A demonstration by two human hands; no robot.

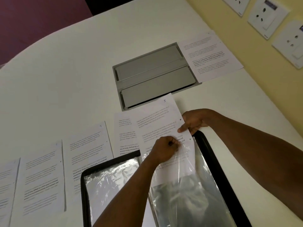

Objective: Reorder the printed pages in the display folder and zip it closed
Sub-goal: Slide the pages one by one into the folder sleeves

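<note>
At the near edge of the white table (65, 66) a black zip display folder (211, 161) lies open, its clear plastic sleeves catching the light. A printed page marked 5 (157, 118) sits partly inside the right-hand sleeve (188, 202), its upper half sticking out towards the middle of the table and overlapping the edge of a grey metal hatch (152, 74) set flush in the tabletop. The person's left hand (164, 149) is curled over the mouth of that sleeve, pinching the plastic against the sheet; the right hand (192, 122) pinches the page's right margin between thumb and fingers, just beside the folder's black rim. The left-hand sleeve (111, 182) looks to hold nothing readable. Another printed page (126, 135) lies under page 5, touching the folder's far edge. Further along the near edge to the left, a sheet marked 9 (88, 149) and two more printed sheets (42, 181) lie in a row, side by side. One further page (211, 56) rests at the far right edge of the table, touching the hatch, below white wall sockets (267, 17) on a yellow wall.
</note>
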